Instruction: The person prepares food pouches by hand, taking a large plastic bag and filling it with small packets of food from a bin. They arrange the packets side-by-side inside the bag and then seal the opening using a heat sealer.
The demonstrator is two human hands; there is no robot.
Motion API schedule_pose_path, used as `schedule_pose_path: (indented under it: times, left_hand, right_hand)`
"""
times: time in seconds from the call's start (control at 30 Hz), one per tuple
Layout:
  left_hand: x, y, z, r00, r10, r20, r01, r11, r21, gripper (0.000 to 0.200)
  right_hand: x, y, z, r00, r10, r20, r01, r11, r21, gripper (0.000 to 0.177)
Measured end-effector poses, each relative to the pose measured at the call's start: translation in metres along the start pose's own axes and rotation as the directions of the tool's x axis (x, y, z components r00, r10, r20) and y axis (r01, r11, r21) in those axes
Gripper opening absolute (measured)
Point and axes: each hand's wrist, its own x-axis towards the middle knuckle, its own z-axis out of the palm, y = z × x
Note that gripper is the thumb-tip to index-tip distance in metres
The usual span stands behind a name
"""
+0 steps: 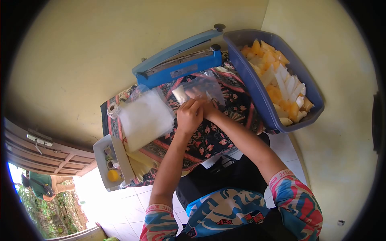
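Note:
My left hand point(189, 116) is closed, its fingers pinched at the near edge of a clear plastic bag point(215, 86). Against it, my right hand point(207, 106) grips the same bag, some of its fingers partly hidden by plastic and by the left hand. Just beyond the fingertips lies a small packet with white contents point(180, 94). A stack of translucent plastic sheets or bags point(146, 114) is left of my hands. Behind them stands a blue impulse sealer point(181, 68) with its lever arm point(181, 43) raised.
A large grey-blue tub point(257, 86) on the right holds many orange and white filled packets point(281, 80). On the patterned cloth point(205, 140) sits a tape roll point(113, 109); a white bin point(128, 160) with small items stands at the left edge. Outside the doorway is a person point(42, 184).

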Motion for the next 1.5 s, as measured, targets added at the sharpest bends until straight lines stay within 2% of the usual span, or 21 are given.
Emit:
schedule_pose_path:
  times: [0.1, 0.17, 0.37, 0.47, 0.57, 0.67, 0.77, 0.87, 0.93, 1.0, 1.07, 1.1, 1.17, 1.23, 1.27, 1.3, 1.37, 1.47, 1.5]
  left_hand:
    - [0.001, 0.001, -0.002, 1.000, -0.004, 0.009, 0.004, 1.000, 0.012, 0.021]
    - [0.001, 0.002, -0.001, 1.000, 0.000, 0.009, 0.000, 1.000, 0.014, 0.021]
    - [-0.001, 0.001, 0.001, 1.000, -0.001, 0.022, 0.000, 1.000, 0.005, 0.021]
    - [-0.002, 0.002, 0.001, 0.999, -0.010, 0.037, 0.009, 1.000, 0.010, 0.020]
    - [-0.003, 0.000, 0.004, 1.000, -0.003, 0.030, 0.003, 1.000, 0.009, 0.020]
    - [-0.003, -0.002, 0.004, 1.000, -0.017, 0.026, 0.017, 1.000, 0.016, 0.020]
    - [-0.004, -0.001, 0.003, 0.998, -0.056, 0.041, 0.056, 0.998, 0.010, 0.019]
    - [-0.001, 0.001, 0.000, 0.999, -0.037, 0.030, 0.037, 0.999, 0.013, 0.017]
    - [0.000, 0.001, 0.002, 0.999, -0.012, 0.030, 0.011, 0.999, 0.031, 0.015]
    - [-0.002, 0.001, 0.003, 0.998, -0.044, 0.054, 0.042, 0.999, 0.030, 0.021]
    - [0.000, 0.006, -0.001, 0.994, -0.061, 0.088, 0.060, 0.998, 0.018, 0.026]
    - [0.001, 0.007, -0.002, 0.994, -0.062, 0.088, 0.061, 0.998, 0.021, 0.027]
    - [0.001, 0.008, -0.001, 0.994, -0.066, 0.090, 0.064, 0.998, 0.020, 0.028]
    - [0.001, 0.008, 0.001, 0.993, -0.079, 0.089, 0.079, 0.997, 0.011, 0.027]
    - [0.001, 0.008, 0.002, 0.992, -0.084, 0.091, 0.083, 0.997, 0.009, 0.026]
    - [-0.001, 0.008, 0.002, 0.991, -0.090, 0.096, 0.090, 0.996, 0.010, 0.026]
    - [-0.001, 0.006, 0.004, 0.992, -0.085, 0.094, 0.085, 0.996, 0.001, 0.023]
    - [-0.002, 0.005, 0.003, 0.990, -0.096, 0.103, 0.096, 0.995, 0.002, 0.023]
    - [-0.003, 0.005, 0.002, 0.990, -0.098, 0.106, 0.099, 0.995, 0.001, 0.022]
  right_hand:
    - [0.000, 0.012, 0.004, 0.998, -0.028, 0.063, 0.024, 0.997, 0.067, 0.041]
    - [0.013, -0.016, -0.042, 0.992, 0.065, 0.112, -0.086, 0.978, 0.191, 0.043]
    - [0.004, -0.004, -0.015, 0.999, -0.012, -0.043, 0.018, 0.990, 0.139, 0.046]
    - [0.000, 0.006, 0.006, 0.992, 0.091, 0.082, -0.100, 0.988, 0.115, 0.047]
    - [0.000, -0.002, 0.007, 0.980, 0.137, 0.142, -0.117, 0.983, -0.141, 0.043]
    - [-0.009, -0.015, -0.008, 0.995, 0.071, 0.069, -0.054, 0.974, -0.222, 0.041]
    - [-0.012, -0.037, -0.052, 0.879, 0.221, 0.423, -0.278, 0.958, 0.077, 0.041]
    - [-0.037, -0.066, -0.107, 0.970, 0.063, 0.237, -0.089, 0.991, 0.101, 0.032]
    - [-0.063, -0.077, -0.138, 0.978, -0.055, 0.200, 0.040, 0.996, 0.080, 0.039]
    - [-0.089, -0.081, -0.174, 0.929, -0.082, 0.360, -0.034, 0.952, 0.305, 0.040]
    - [-0.095, -0.093, -0.233, 0.818, -0.125, 0.562, -0.138, 0.906, 0.401, 0.039]
    - [-0.096, -0.095, -0.255, 0.845, -0.208, 0.493, -0.055, 0.882, 0.467, 0.035]
    - [-0.086, -0.095, -0.305, 0.873, -0.245, 0.422, 0.027, 0.888, 0.458, 0.032]
    - [-0.074, -0.085, -0.350, 0.914, -0.115, 0.389, -0.003, 0.956, 0.292, 0.028]
    - [-0.071, -0.077, -0.364, 0.927, 0.096, 0.362, -0.191, 0.953, 0.236, 0.027]
    - [-0.069, -0.068, -0.375, 0.896, 0.304, 0.325, -0.376, 0.907, 0.188, 0.026]
    - [-0.069, -0.029, -0.389, 0.823, 0.504, 0.262, -0.503, 0.861, -0.078, 0.028]
    - [-0.082, 0.016, -0.398, 0.568, 0.640, 0.517, -0.499, 0.768, -0.402, 0.029]
    - [-0.082, 0.019, -0.394, 0.530, 0.644, 0.552, -0.511, 0.762, -0.398, 0.030]
